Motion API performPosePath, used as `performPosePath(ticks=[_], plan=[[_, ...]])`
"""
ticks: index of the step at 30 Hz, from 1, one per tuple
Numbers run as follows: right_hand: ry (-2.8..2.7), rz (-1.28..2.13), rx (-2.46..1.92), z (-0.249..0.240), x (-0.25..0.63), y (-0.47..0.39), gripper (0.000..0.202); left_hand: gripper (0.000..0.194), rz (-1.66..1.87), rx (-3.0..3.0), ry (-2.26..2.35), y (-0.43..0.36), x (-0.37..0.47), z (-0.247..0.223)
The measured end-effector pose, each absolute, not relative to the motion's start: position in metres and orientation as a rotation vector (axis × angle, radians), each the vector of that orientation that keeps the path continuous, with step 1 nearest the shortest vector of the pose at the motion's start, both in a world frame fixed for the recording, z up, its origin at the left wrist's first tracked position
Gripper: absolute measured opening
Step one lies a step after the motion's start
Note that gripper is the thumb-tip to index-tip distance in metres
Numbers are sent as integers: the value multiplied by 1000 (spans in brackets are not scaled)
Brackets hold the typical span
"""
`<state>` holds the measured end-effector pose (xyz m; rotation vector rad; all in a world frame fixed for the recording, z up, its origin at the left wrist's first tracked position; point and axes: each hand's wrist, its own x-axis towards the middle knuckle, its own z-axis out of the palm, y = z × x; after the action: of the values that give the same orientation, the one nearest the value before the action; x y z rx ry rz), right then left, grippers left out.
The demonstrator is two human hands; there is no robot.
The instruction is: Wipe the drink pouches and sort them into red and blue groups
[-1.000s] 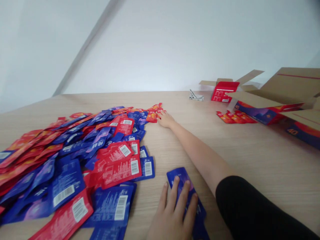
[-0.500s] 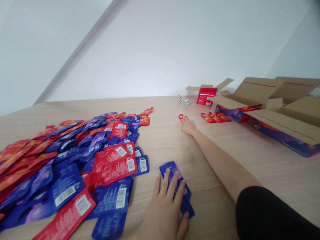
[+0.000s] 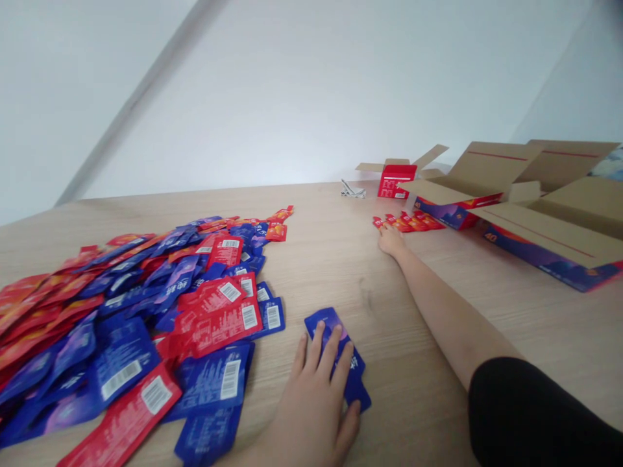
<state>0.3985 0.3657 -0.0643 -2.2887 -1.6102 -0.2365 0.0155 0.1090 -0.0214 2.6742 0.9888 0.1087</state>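
My left hand lies flat with its fingers spread over a blue sachet on the table, near the front. A second blue layer shows under the lower edge. My right hand reaches far forward, its fingers pressed on the lower part of a red sachet. That sachet lies at the left end of a short row of red sachets, which overlap one another. The fingertips of my right hand are small and partly hidden.
A large heap of mixed red and blue sachets covers the left of the table. At the right stand open cardboard boxes with raised flaps. A small red box and a folded paper are at the back.
My right hand has moved right with the red sachet, bringing it up to the row. My left hand stays on the blue sachet. The view has shifted slightly.
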Motion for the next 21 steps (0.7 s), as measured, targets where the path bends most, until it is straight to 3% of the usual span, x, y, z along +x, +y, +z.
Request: performPosePath(ticks=[6, 12, 21], plan=[[-1563, -219, -2271, -66, 400, 367, 41, 69, 47, 2652, 1004, 110, 18, -17], [-1692, -248, -2048, -52, 369, 359, 56, 75, 107, 2679, 964, 110, 16, -28], [-2180, -78, -1527, -31, 182, 398, 64, 80, 96, 2648, 947, 114, 19, -35]])
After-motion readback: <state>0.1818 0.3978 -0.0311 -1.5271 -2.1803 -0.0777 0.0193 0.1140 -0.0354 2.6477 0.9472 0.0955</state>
